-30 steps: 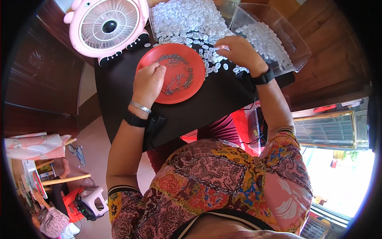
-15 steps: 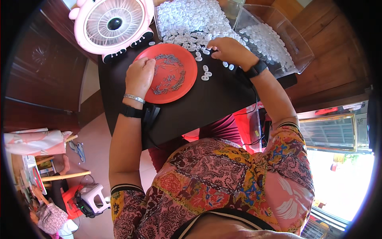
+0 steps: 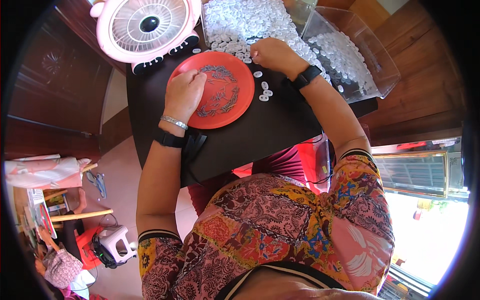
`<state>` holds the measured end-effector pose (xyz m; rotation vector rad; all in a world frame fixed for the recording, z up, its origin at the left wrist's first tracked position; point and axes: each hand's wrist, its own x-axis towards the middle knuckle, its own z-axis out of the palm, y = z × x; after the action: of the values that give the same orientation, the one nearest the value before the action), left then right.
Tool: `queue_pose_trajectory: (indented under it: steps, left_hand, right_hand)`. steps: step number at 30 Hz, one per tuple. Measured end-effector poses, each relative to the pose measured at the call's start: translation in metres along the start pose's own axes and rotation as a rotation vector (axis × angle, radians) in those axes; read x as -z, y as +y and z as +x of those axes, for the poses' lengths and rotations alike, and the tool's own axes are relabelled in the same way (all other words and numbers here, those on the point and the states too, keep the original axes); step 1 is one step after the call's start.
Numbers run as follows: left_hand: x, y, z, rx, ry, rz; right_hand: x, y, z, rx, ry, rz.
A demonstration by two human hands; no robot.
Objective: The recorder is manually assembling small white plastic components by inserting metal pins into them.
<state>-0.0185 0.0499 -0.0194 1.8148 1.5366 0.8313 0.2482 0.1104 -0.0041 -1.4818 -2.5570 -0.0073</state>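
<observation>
A round red plate (image 3: 242, 107) on the dark table holds many small grey metal pieces (image 3: 218, 73), which look like screws or pins. Over the plate's left part is my left hand (image 3: 185, 95), its thumb and fingers closed together; whatever is in them is hidden. My right hand (image 3: 277, 56) is at the near edge of a heap of small white oval plastic pieces (image 3: 250, 20), each with holes. Its fingers are curled in, and I cannot see what they hold. A few more white ovals (image 3: 265, 92) lie loose on the table right of the plate.
A pink animal-shaped fan (image 3: 150, 30) stands at the back left. At the back right, a clear plastic bin (image 3: 385, 75) contains more white ovals. The dark table (image 3: 240, 145) ends just before my body. At far left, another person's arm (image 3: 47, 237) shows near a stool.
My right hand has moved left and slightly away from me along the heap, its fingers now curled tighter. My left hand stays over the plate. The whole view has shifted a little.
</observation>
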Motion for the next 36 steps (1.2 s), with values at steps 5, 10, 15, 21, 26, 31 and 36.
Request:
queue_pose_trajectory:
  steps: [5,10,15,21,26,31,36]
  left_hand:
    - [-0.007,0.01,-0.006,-0.067,-0.067,-0.004]
    - [-0.02,0.004,-0.006,-0.084,-0.098,-0.146]
    - [-0.013,0.015,-0.011,0.085,-0.263,-0.536]
    - [-0.016,0.019,-0.012,-0.013,-0.205,-0.724]
    - [-0.017,0.018,-0.014,-0.024,-0.207,-0.792]
    - [-0.017,0.023,-0.017,-0.073,-0.157,-0.714]
    - [-0.017,0.022,-0.017,-0.092,-0.079,-0.752]
  right_hand:
    - [-0.005,0.002,-0.003,0.057,0.078,-0.086]
    - [0.001,-0.002,0.0,0.002,0.117,0.113]
    - [0.026,-0.049,0.001,-0.088,-0.072,1.038]
    - [0.013,-0.078,-0.01,-0.024,-0.034,1.398]
    - [0.003,-0.09,-0.015,-0.065,0.091,1.408]
    - [-0.004,-0.094,-0.017,-0.013,0.193,1.374]
    - [-0.006,-0.091,-0.019,0.022,0.213,1.33]
